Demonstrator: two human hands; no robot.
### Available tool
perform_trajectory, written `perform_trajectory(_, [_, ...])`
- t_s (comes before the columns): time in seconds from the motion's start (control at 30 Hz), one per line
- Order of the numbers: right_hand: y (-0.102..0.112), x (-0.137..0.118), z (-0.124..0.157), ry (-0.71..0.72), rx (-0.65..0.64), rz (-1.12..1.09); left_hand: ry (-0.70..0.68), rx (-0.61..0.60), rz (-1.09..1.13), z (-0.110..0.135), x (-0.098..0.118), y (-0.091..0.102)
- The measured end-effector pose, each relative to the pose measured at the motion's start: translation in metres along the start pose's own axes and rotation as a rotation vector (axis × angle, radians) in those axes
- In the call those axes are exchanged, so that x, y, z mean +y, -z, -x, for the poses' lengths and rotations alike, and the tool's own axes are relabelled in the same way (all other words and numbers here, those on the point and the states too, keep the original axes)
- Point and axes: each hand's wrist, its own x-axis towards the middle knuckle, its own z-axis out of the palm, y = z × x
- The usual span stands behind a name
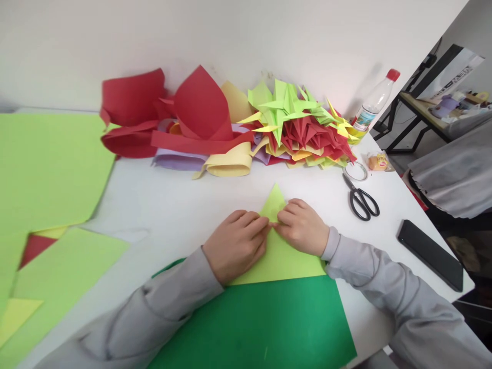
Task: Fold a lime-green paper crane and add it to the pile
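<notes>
Left hand [237, 247], right hand [302, 226]: fingers pinching lime paper [282, 261], probably mid-fold; folded stars [286, 108] piled up, flat sheets [49, 169] unfolded.

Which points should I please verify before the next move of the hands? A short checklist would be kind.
1. Left hand touching the light green paper: ok.
2. Right hand touching it too: ok.
3. Paper wholly on the dark green sheet: not ok, its tip lies over the white table.
4. Edges aligned beneath the fingers: cannot tell, covered.
5. Scissors apart from both hands: ok.
6. Bottle capped: ok.
</notes>
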Motion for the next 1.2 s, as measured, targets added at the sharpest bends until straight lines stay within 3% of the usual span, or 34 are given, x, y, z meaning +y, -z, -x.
perform_trajectory(0.43, [-0.001, 0.017, 0.025, 0.018, 0.144, -0.074, 0.035, 0.052, 0.11, 0.015, -0.008, -0.005])
perform_trajectory(0.6, [-0.004, 0.024, 0.025, 0.056, 0.124, -0.127, 0.089, 0.07, 0.143, 0.018, -0.009, -0.004])
perform_trajectory(0.83, [0.002, 0.02, 0.021, 0.05, 0.116, -0.137, 0.055, 0.095, 0.17, 0.018, -0.007, -0.009])
perform_trajectory(1.0, [0.004, 0.011, 0.015, 0.007, 0.03, -0.15, 0.01, 0.134, 0.2, 0.018, -0.01, -0.017])
perform_trajectory(1.2, [0.006, 0.017, 0.015, 0.054, 0.007, -0.285, 0.036, 0.082, 0.309, 0.017, -0.008, -0.009])
